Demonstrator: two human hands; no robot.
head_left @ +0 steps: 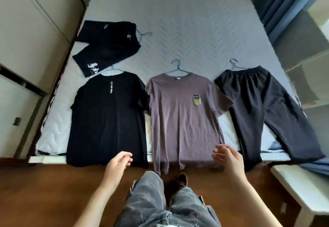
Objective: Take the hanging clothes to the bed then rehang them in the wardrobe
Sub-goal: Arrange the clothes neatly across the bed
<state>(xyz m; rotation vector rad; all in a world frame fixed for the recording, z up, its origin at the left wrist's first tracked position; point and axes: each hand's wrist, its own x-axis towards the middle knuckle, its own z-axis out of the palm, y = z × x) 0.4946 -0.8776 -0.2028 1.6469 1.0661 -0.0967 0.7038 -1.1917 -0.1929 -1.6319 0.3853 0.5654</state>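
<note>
Several garments on blue hangers lie flat on the white quilted bed (195, 31). Black shorts (106, 47) rest at the far left. Along the near edge lie a black T-shirt (106, 118), a mauve T-shirt (181, 120) with a cat patch, and dark grey trousers (263, 111). My left hand (118, 164) hovers in front of the black T-shirt's hem, fingers loosely curled, holding nothing. My right hand (228, 159) hovers at the mauve T-shirt's lower right corner, fingers apart and empty.
Pale wardrobe doors (30, 40) line the left wall. Blue curtains (277, 4) and a window ledge (306, 187) stand on the right. Brown wooden floor (44, 191) lies in front of the bed, where my legs in grey jeans stand.
</note>
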